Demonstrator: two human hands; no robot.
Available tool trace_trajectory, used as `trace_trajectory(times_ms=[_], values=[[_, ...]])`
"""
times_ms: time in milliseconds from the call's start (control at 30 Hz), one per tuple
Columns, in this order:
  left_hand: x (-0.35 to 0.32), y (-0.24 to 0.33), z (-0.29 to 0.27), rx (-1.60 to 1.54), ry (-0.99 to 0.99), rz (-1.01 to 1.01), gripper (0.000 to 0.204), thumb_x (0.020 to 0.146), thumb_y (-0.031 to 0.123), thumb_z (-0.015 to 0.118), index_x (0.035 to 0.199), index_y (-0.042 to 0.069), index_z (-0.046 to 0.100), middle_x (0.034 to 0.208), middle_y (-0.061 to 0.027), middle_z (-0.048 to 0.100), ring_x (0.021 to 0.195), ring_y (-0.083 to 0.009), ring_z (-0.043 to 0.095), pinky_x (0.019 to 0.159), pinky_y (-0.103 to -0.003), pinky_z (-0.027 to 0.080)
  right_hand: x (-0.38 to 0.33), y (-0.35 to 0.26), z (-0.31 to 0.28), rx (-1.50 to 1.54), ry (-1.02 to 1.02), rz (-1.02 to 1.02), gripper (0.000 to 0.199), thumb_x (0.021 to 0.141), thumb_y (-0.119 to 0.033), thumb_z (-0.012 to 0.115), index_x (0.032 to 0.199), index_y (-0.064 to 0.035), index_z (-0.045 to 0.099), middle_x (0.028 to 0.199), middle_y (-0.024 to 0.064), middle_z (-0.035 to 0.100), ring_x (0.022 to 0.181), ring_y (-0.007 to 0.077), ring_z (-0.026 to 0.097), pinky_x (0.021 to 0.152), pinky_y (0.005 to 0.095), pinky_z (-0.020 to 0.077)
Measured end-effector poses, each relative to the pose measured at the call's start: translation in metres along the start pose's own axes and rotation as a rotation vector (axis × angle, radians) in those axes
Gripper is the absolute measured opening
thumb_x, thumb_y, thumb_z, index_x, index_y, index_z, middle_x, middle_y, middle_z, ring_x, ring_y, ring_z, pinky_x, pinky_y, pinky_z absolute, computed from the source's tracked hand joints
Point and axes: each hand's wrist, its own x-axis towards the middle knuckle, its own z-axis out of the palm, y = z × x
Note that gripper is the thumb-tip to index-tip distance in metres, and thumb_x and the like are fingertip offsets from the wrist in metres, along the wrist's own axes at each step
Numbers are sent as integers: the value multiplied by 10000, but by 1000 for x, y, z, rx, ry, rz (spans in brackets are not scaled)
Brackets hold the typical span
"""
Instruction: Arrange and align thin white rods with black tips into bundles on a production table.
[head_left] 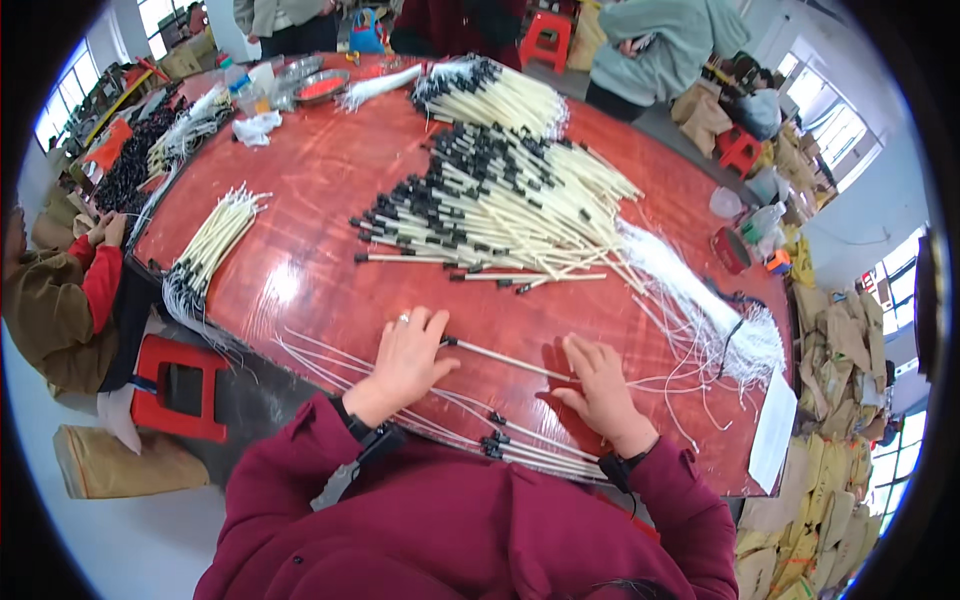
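Note:
A thin cream stick [515, 361] with a black end piece lies across the red table between my two hands. My left hand [405, 355], wearing a ring, is open beside the black end, its fingers spread over the tabletop. At the stick's other end my right hand [603, 390] is open too, fingers stretched out and thumb apart; whether it touches the stick I cannot tell. Several similar sticks [545, 455] with black pieces and white cords lie along the near edge, close against my body. Beyond my hands spreads a large pile of cream sticks with black ends [520, 215].
A bundle of white cords [690, 290] runs to the right edge, by a white paper strip [773, 430]. Another stick bundle [220, 235] sits at the left edge, near a red stool [180, 390]. One person [60, 300] works at left; others stand across the table.

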Motion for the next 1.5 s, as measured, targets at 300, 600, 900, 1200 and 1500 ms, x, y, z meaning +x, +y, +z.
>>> trace_trajectory(times_ms=[300, 600, 900, 1200, 1500], values=[[3, -5, 2, 17, 10, 28, 613, 779, 287, 830, 1285, 42, 588, 1183, -132, 560, 1099, -347, 558, 910, -458, 450, 21, 2, 6, -57, -75, -179, 458, 834, -227, 762, 1261, -102, 653, 1311, 99, 616, 1099, 321, 564, 971, 443, 446], [2, -5, 6, 10, 47, 75, 528, 796, 260, 815, 1236, 44, 616, 1164, -127, 558, 1072, -339, 561, 901, -450, 449, 21, 7, 17, -132, -14, -188, 143, 848, -146, 713, 974, -81, 693, 1044, 35, 695, 946, 246, 615, 867, 390, 454], [1, -9, 10, -14, 82, 95, 413, 817, 187, 781, 1174, 51, 624, 1087, -117, 575, 1010, -327, 586, 860, -455, 461, 25, 5, 24, -140, 86, -179, 83, 833, -121, 684, 826, -70, 620, 841, 77, 599, 835, 266, 594, 805, 394, 459], [3, -13, 19, -157, 136, 54, 246, 854, 64, 680, 1097, 34, 652, 965, -173, 624, 918, -399, 621, 801, -489, 506, 33, 11, 25, -98, 135, -157, 82, 795, -104, 684, 783, -78, 607, 808, 73, 594, 811, 263, 586, 784, 387, 451], [10, -73, -29, 151, 339, -122, 65, 835, 42, 633, 898, 59, 638, 943, -181, 619, 893, -394, 638, 745, -489, 532, 25, 15, -3, -113, 121, -179, 84, 759, -81, 688, 750, -90, 604, 771, 58, 581, 811, 251, 569, 788, 388, 440]])
